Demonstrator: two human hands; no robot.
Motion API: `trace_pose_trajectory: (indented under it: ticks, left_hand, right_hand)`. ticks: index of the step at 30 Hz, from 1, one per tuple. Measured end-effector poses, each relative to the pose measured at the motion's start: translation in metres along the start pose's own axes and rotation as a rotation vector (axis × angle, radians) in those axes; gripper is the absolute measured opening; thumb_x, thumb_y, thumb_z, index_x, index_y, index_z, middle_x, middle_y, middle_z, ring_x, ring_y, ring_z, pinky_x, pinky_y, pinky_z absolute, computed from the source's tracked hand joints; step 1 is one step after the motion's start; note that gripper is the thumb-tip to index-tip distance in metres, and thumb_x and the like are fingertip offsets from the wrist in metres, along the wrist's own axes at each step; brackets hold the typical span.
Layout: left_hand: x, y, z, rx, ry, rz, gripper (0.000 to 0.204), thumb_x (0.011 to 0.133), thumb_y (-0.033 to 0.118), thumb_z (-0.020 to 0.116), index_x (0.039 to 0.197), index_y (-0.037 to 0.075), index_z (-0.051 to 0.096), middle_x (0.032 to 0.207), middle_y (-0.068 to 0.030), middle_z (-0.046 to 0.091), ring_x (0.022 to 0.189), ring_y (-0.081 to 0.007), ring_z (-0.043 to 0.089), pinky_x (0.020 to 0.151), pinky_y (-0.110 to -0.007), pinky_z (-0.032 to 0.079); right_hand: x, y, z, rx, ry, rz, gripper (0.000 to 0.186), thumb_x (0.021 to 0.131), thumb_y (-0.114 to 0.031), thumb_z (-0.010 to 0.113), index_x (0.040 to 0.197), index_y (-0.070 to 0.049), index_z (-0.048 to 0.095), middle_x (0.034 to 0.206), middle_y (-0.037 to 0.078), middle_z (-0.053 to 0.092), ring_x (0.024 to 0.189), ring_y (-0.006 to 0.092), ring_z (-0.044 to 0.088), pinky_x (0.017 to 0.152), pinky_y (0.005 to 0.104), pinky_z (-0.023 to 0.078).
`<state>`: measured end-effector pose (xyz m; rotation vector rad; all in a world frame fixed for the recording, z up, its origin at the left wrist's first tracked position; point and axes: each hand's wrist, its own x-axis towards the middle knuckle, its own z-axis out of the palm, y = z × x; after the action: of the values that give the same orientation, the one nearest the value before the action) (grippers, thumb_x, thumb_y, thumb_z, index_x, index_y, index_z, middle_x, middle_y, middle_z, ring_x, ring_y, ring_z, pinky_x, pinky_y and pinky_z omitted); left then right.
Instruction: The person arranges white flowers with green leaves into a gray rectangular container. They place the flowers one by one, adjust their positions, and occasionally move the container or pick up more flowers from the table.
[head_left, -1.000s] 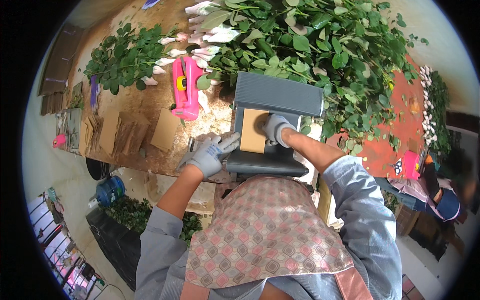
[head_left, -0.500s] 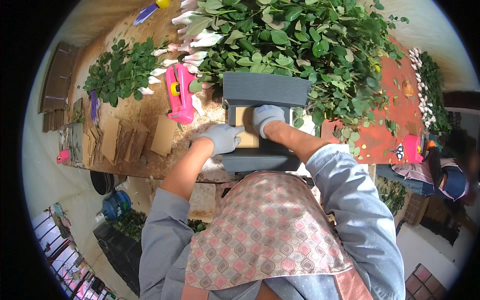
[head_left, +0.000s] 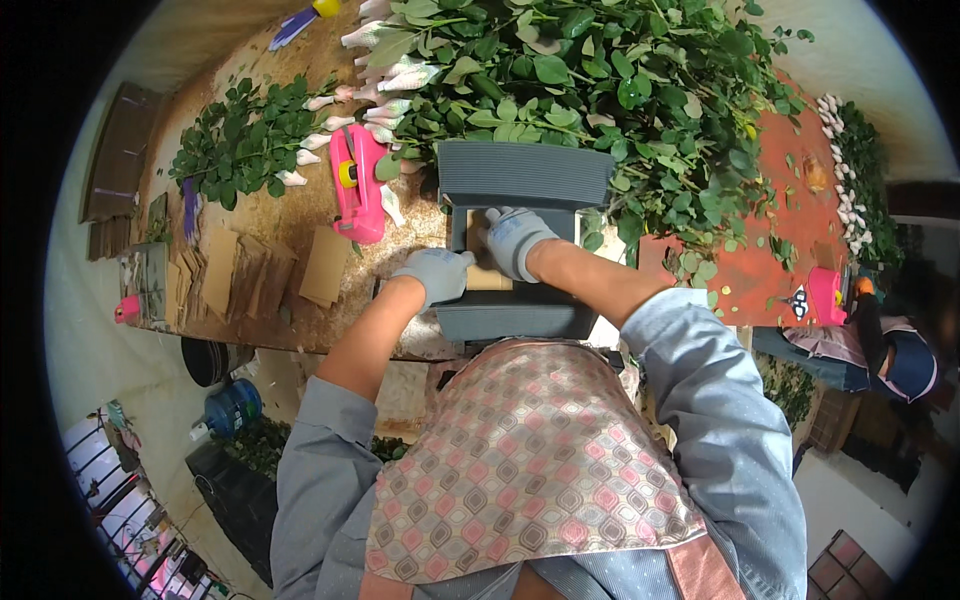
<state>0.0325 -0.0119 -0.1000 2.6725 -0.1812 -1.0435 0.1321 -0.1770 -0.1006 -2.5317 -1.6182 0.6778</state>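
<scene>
A dark grey stand with ribbed, raised far and near ends (head_left: 525, 178) is on the table right in front of me. A tan cardboard sheet (head_left: 490, 281) lies in its recessed middle, partly in shadow. My left hand (head_left: 436, 277), in a grey glove, is at the stand's left side, its fingers curled and the tips at the cardboard's left edge. My right hand (head_left: 517, 243), gloved alike, reaches over the recess with bent fingers on the cardboard's upper part. The hand hides much of the sheet's right side.
Leafy stems (head_left: 560, 90) with white-wrapped heads pile up behind the stand. To the left are a pink tape dispenser (head_left: 362, 185), a smaller leafy bunch (head_left: 240, 140) and standing cardboard pieces (head_left: 245, 275). Another pink dispenser (head_left: 825, 297) sits far right, near another person (head_left: 890, 355).
My right hand has shifted left over the cardboard, its fingers now toward the sheet's far end. My left hand has drawn slightly left, its pointing finger pulled back.
</scene>
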Motion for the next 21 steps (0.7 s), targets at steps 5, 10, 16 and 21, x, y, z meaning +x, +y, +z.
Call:
trace_pose_trajectory:
  ticks: [5, 10, 16, 21]
  left_hand:
    - [-0.001, 0.000, 0.013, 0.008, 0.052, -0.025, 0.049, 0.094, 0.018, 0.045, 0.141, 0.019, 0.059, 0.117, -0.0226, 0.072, 0.109, -0.0402, 0.069, 0.096, -0.049, 0.053]
    - [-0.005, -0.006, 0.016, -0.094, 0.065, 0.010, 0.057, 0.095, 0.025, 0.043, 0.152, 0.030, 0.050, 0.108, -0.0253, 0.072, 0.093, -0.0449, 0.070, 0.086, -0.056, 0.055]
    - [0.003, -0.003, 0.014, -0.095, 0.037, 0.000, 0.061, 0.094, 0.023, 0.043, 0.155, 0.029, 0.046, 0.119, -0.0247, 0.071, 0.103, -0.0430, 0.069, 0.092, -0.052, 0.054]
    - [-0.012, 0.006, 0.005, -0.168, -0.028, -0.068, 0.064, 0.095, 0.019, 0.042, 0.158, 0.029, 0.042, 0.130, -0.0258, 0.066, 0.117, -0.0413, 0.066, 0.101, -0.050, 0.051]
  right_hand:
    - [-0.030, -0.029, -0.099, 0.441, 0.430, -0.298, 0.032, 0.097, -0.022, 0.064, 0.128, -0.013, 0.063, 0.102, 0.015, 0.064, 0.095, 0.0389, 0.065, 0.083, 0.0470, 0.052]
    - [-0.008, 0.035, -0.214, 0.085, 1.001, -0.166, 0.031, 0.095, -0.015, 0.061, 0.125, -0.010, 0.064, 0.100, 0.015, 0.067, 0.093, 0.0367, 0.066, 0.080, 0.0452, 0.055]
    - [0.041, 0.163, -0.237, -0.213, 0.677, 0.382, 0.030, 0.094, -0.018, 0.056, 0.120, -0.006, 0.064, 0.120, 0.018, 0.067, 0.114, 0.0377, 0.064, 0.091, 0.0480, 0.053]
    - [0.055, 0.144, -0.196, -0.548, 0.438, 0.441, 0.024, 0.097, -0.022, 0.055, 0.116, -0.011, 0.065, 0.116, 0.012, 0.069, 0.113, 0.0303, 0.063, 0.097, 0.0484, 0.047]
